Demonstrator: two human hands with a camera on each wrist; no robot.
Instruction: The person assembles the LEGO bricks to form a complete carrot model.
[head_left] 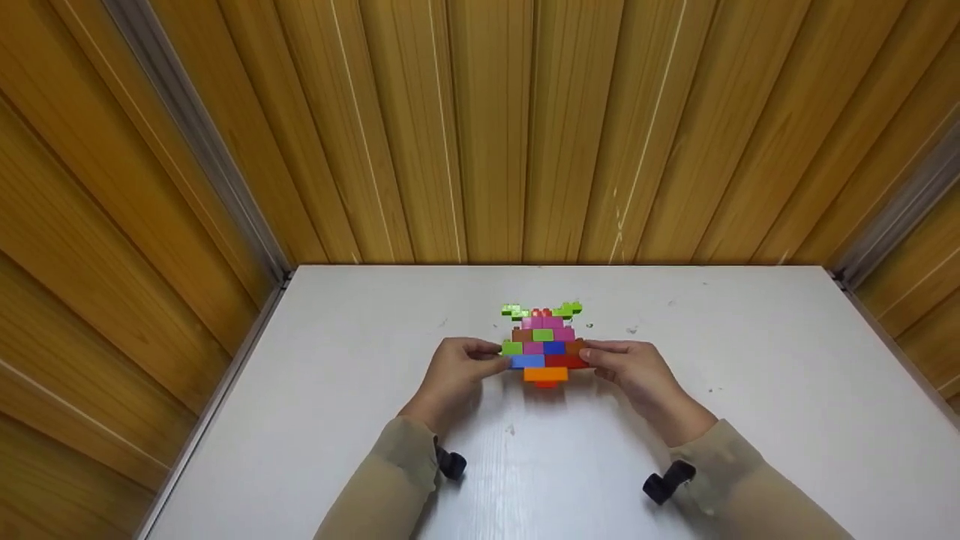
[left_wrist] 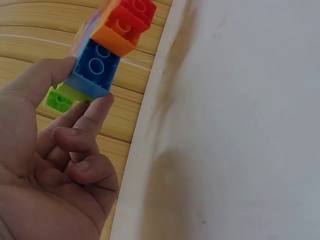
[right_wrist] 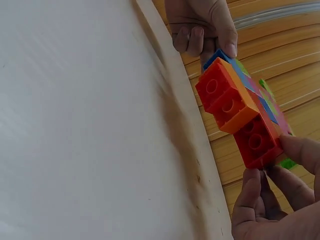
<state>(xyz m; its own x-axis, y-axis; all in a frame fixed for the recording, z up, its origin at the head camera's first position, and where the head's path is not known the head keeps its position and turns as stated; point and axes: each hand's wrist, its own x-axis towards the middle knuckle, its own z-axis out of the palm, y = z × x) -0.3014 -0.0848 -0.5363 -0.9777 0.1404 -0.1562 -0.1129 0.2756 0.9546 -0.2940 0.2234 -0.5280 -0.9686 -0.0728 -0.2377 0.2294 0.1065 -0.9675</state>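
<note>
Between both hands is a model of toy building bricks (head_left: 543, 335), stacked in rows of pink, brown, green, blue and red. Green bricks branch out at its top left and right; an orange brick (head_left: 545, 374) and a smaller red-orange one sit at its bottom. My left hand (head_left: 461, 373) pinches the left end, thumb and fingertips on the light blue brick (left_wrist: 93, 66). The right hand (head_left: 637, 375) pinches the opposite end around the red brick (right_wrist: 257, 142). Hollow undersides of the lower bricks show in both wrist views.
A white table (head_left: 315, 420) with small marks lies under the hands. Wood-look panel walls (head_left: 487, 135) rise behind it and at the sides, with grey metal posts (head_left: 217, 142) at the corners. Black wrist devices (head_left: 669, 482) sit at the sleeve cuffs.
</note>
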